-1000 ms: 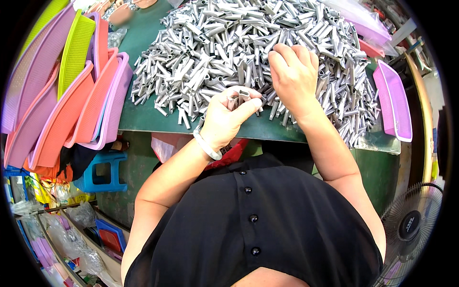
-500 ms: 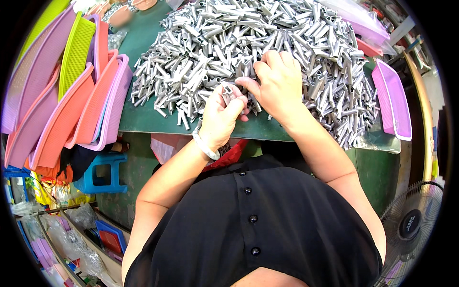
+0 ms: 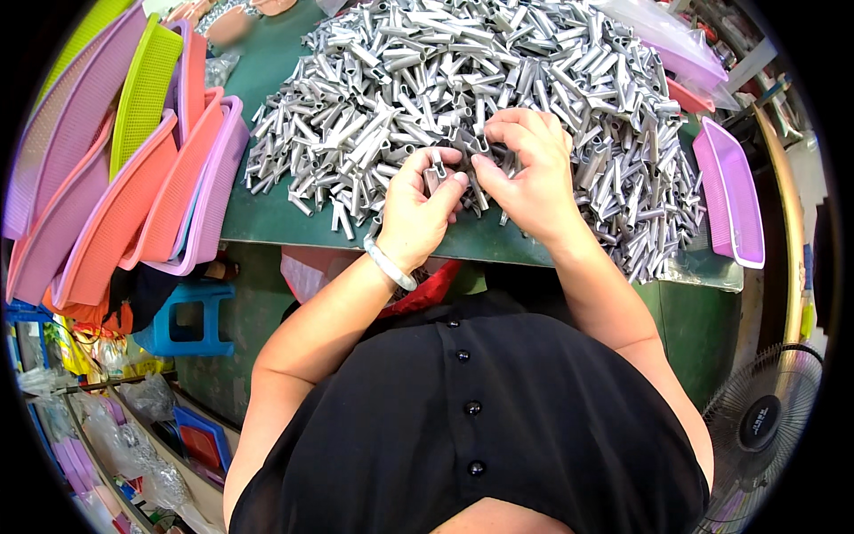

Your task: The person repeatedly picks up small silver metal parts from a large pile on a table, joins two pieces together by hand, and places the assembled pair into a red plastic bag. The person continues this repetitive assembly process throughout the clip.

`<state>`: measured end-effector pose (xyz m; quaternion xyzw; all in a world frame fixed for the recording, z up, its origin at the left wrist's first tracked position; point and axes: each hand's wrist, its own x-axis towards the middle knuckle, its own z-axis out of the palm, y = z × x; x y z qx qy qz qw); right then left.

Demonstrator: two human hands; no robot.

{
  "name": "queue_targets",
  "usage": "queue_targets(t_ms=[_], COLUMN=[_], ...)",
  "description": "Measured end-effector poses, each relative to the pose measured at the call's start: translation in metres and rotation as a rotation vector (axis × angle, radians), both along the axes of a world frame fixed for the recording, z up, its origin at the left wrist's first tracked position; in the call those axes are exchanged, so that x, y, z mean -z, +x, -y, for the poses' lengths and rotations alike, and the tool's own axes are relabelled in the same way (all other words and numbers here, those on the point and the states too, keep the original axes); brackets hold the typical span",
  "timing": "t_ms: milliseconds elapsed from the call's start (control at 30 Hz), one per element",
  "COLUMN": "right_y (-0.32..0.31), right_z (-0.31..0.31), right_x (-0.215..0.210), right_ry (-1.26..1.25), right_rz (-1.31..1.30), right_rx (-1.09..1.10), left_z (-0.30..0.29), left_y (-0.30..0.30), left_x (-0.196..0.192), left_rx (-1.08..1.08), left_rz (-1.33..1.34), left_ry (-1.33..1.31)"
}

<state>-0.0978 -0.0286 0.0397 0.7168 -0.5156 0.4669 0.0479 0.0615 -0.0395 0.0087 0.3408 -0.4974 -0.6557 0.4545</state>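
A big heap of short grey metal tubes (image 3: 374, 107) lies in front of me. At its near edge my left hand (image 3: 418, 209) is closed around a metal tube (image 3: 437, 169), its end showing between thumb and fingers; whether more pieces sit in the palm is hidden. A pale bangle (image 3: 389, 263) circles the left wrist. Just to the right, my right hand (image 3: 534, 173) reaches into the heap, fingers bent and thumb apart from the index finger. Loose tubes lie under and between its fingertips, and none is clearly gripped.
The heap rests on a green tabletop (image 3: 253, 218). Nested plastic baskets (image 3: 142, 205) in purple, coral and lime stand at the left. A purple basket (image 3: 731, 194) is at the right edge. Below are a blue stool (image 3: 189, 320) and a fan (image 3: 761, 423).
My right hand has drawn back slightly toward me and to the right, its thumb now closer to the index finger. The left hand has shifted slightly right, still closed on a tube.
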Motion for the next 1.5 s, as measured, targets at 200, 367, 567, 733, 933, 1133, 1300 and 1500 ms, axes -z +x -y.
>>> queue_targets(t_ms=[200, 367, 567, 733, 933, 1133, 1300, 1500], right_y=[-0.004, 0.006, 0.001, -0.002, 0.005, 0.017, 0.007, 0.013], right_z=[-0.007, -0.019, -0.019, -0.020, 0.004, 0.008, 0.007, 0.003], right_x=[-0.001, -0.008, -0.003, -0.010, -0.001, -0.002, -0.002, -0.006], right_ry=[0.005, -0.061, -0.025, 0.101, 0.091, 0.161, 0.284, 0.317], right_rz=[0.013, -0.155, -0.105, -0.058, 0.039, -0.195, 0.076, -0.157], right_rx=[-0.075, -0.123, -0.204, -0.297, -0.093, 0.110, -0.022, -0.081], left_z=[-0.001, 0.000, -0.004, -0.004, -0.008, -0.009, -0.005, -0.001], left_y=[-0.001, -0.002, 0.002, 0.007, 0.008, 0.014, 0.017, 0.017], left_x=[0.000, 0.003, 0.003, 0.014, 0.015, 0.021, 0.034, 0.037], left_rx=[-0.001, -0.002, 0.005, -0.031, -0.091, -0.085, -0.085, -0.082], left_rz=[0.016, -0.055, -0.034, 0.107, 0.183, 0.182, 0.184, 0.253], left_ry=[-0.077, -0.108, -0.117, -0.360, -0.303, -0.316, -0.328, -0.391])
